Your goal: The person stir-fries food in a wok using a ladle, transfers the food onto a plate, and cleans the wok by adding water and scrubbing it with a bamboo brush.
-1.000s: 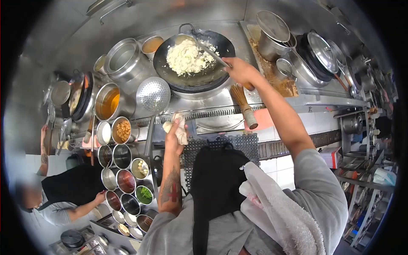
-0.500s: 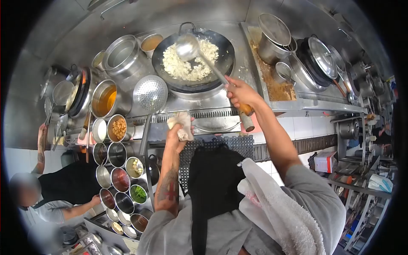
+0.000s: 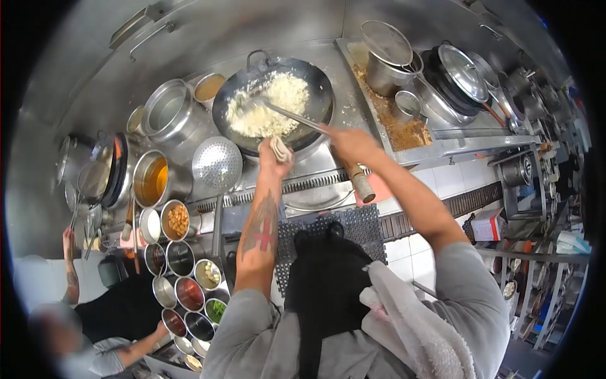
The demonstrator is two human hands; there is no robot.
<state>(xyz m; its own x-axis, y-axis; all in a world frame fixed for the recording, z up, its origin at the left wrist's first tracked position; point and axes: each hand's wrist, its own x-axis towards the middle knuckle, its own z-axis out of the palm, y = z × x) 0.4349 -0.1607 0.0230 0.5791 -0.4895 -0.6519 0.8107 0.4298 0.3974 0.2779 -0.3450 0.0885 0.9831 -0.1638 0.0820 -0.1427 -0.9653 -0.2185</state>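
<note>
A dark wok point(image 3: 322, 95) on the stove holds a heap of pale, crumbly food point(image 3: 287, 95). Closed around the handle of a ladle point(image 3: 293, 115), my right hand point(image 3: 355, 146) is right of the wok, and the ladle's bowl rests in the food. My left hand point(image 3: 273, 159) grips a folded cloth point(image 3: 281, 150) at the wok's near rim; the cloth hides the contact there. Below my right hand is a bamboo brush point(image 3: 361, 183), and a perforated skimmer point(image 3: 217, 164) lies left of my left forearm.
Left of the skimmer stands a pot of orange liquid point(image 3: 150, 180), above rows of ingredient containers point(image 3: 189, 294). A co-worker point(image 3: 120, 316) is at the lower left. Strainer point(image 3: 386, 43), pots and a lidded pan point(image 3: 463, 72) stand at the right.
My left hand and the cloth have moved forward to the wok's near rim. The ladle has swept down and left through the food, which is now heaped differently.
</note>
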